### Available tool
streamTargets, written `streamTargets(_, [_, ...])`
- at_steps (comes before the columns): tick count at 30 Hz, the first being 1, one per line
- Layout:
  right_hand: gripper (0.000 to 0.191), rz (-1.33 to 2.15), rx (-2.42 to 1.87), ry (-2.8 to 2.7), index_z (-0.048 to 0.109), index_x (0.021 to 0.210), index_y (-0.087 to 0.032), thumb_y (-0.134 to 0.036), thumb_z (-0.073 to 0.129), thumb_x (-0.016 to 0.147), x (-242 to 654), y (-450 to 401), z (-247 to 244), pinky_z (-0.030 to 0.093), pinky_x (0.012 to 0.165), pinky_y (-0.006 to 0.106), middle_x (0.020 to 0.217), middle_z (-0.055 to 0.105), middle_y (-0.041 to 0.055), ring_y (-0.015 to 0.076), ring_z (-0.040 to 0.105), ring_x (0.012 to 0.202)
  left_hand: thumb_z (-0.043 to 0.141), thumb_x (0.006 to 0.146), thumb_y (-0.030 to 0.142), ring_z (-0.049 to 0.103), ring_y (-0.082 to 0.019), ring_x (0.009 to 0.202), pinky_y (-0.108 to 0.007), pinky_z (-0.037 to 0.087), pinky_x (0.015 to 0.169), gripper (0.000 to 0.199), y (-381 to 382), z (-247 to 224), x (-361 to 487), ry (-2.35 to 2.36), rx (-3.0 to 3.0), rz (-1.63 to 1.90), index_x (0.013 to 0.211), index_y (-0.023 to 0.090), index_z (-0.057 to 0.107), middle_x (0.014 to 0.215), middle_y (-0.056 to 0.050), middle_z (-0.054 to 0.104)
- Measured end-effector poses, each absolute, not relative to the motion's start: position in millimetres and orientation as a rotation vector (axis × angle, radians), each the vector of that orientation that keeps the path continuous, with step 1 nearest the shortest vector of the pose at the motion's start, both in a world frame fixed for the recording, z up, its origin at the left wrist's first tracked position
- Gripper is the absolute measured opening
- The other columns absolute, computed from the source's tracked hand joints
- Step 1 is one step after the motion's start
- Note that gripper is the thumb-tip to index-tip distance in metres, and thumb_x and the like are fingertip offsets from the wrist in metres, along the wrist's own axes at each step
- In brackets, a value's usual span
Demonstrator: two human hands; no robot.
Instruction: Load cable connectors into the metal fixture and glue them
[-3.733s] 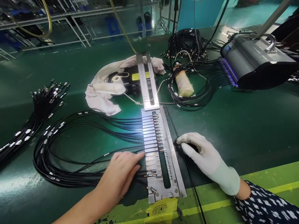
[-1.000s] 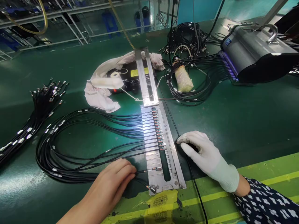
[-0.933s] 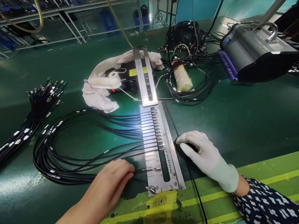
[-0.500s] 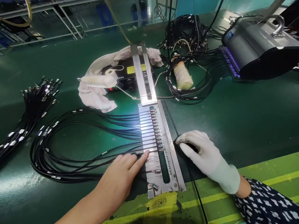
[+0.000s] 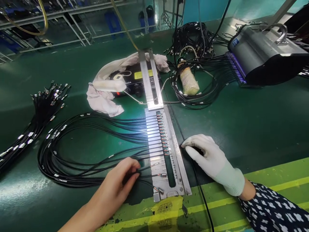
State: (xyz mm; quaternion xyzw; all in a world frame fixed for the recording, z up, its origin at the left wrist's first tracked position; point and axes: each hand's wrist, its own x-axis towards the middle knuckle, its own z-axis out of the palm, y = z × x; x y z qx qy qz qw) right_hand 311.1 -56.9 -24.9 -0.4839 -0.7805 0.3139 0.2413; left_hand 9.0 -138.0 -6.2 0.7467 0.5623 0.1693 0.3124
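Observation:
A metal fixture (image 5: pixel 177 167) lies on the green bench, its slot lined by a row of stripped cable ends (image 5: pixel 162 133). Black cables (image 5: pixel 51 151) loop out from it to the left. My bare left hand (image 5: pixel 131 172) is at the fixture's lower left, thumb and fingers curled round a black cable near its end. Two loose cable ends with metal connectors (image 5: pixel 162 175) rest on the fixture's lower part. My gloved right hand (image 5: pixel 205 154) rests right of the fixture, thumb and fingertips together beside a single black cable; anything between them is too small to make out.
Behind the fixture stand a black control box (image 5: pixel 137 87), a white cloth (image 5: pixel 103 100) and a wrapped bottle (image 5: pixel 189 82) ringed by cables. A grey machine with violet light (image 5: pixel 260 54) sits at the back right. A cable bundle (image 5: pixel 43 106) lies left.
My left hand has drawn back left from the fixture, its pointing index finger now curled in towards the thumb on a cable. My right hand stays in place. The view has shifted slightly.

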Motion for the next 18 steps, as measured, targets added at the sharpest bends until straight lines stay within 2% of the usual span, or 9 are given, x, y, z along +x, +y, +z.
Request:
streamTargets(2, [0.015,0.858,-1.332,-2.129,0.065,0.092,-0.026,-0.025,0.051,0.097,310,-57,-24,0.041,0.087,0.044,0.097,0.070,0.0018,0.0239,0.060,0.097,0.049,0.096,0.016,0.057,-0.012,0.084,-0.020,0.048,0.072,0.008,-134,-2,10,1.453,2.030,0.528,0.099,0.022,0.054,0.092,-0.001,0.057])
streamTargets(4, [0.014,0.856,-1.329,-2.125,0.065,0.091,-0.026,-0.024,0.052,0.096,310,-57,-24,0.040,0.086,0.044,0.097,0.070,0.0015,0.0237,0.060,0.097,0.049,0.096,0.013,0.058,-0.013,0.088,-0.021,0.048,0.076,0.014,-128,0,14,1.405,2.119,0.589,0.104,0.021,0.057,0.096,-0.002,0.058])
streamTargets(11, [0.014,0.881,-1.336,-2.109,0.065,0.091,-0.025,-0.024,0.052,0.097,310,-57,-23,0.040,0.085,0.043,0.096,0.070,0.0022,0.0238,0.059,0.096,0.041,0.095,0.007,0.056,-0.012,0.077,-0.021,0.047,0.066,0.033,-108,-6,28,1.232,2.355,0.461,0.121,0.019,0.058,0.091,-0.005,0.057])
streamTargets(18, [0.013,0.885,-1.315,-2.089,0.065,0.092,-0.025,-0.023,0.053,0.096,310,-55,-23,0.040,0.084,0.042,0.095,0.069,0.0016,0.0228,0.060,0.093,0.041,0.093,0.004,0.055,-0.015,0.079,-0.024,0.047,0.067,0.036,-102,-9,30,1.172,2.470,0.472,0.122,0.017,0.058,0.095,-0.007,0.059])
